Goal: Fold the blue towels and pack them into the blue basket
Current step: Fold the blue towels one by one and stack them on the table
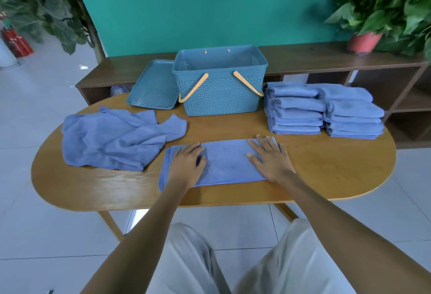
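Note:
A blue towel (pixel 224 163), folded into a long strip, lies flat on the table in front of me. My left hand (pixel 187 164) rests flat on its left part, fingers straight. My right hand (pixel 269 157) presses flat on its right part, fingers spread. A heap of unfolded blue towels (pixel 116 140) lies to the left. Two stacks of folded blue towels (pixel 296 109) (pixel 353 114) stand at the right. The blue basket (pixel 221 79) with orange handles stands behind the strip, and I see nothing inside it.
The basket's blue lid (pixel 154 86) leans against its left side. The oval wooden table (pixel 326 172) stands before a low dark shelf (pixel 349 60) with a potted plant (pixel 382 14). White tiled floor surrounds the table.

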